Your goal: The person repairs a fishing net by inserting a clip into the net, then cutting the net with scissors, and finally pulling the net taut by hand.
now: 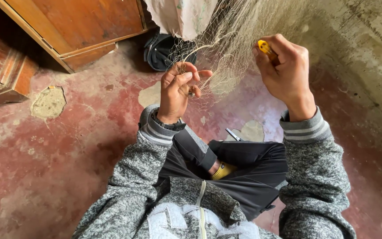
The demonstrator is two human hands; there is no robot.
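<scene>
From the head view, the left hand pinches strands of a fine pale mesh fishing net hanging ahead. The right hand grips a small yellow plastic netting tool against the net, above the worn red floor.

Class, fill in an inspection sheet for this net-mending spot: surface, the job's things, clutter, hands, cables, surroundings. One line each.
Surface: red floor, worn, with bare patches showing.
Job's things: pale fishing net hanging in front of the person; small yellow tool.
Clutter: scissors on the floor by the knee; dark bag behind the net.
Hands: left hand pinches net strands between its fingers; right hand has its grip closed on the yellow tool.
Cables: nothing seen.
Surroundings: wooden furniture at upper left; rough concrete wall at right; light cloth hanging at top.
</scene>
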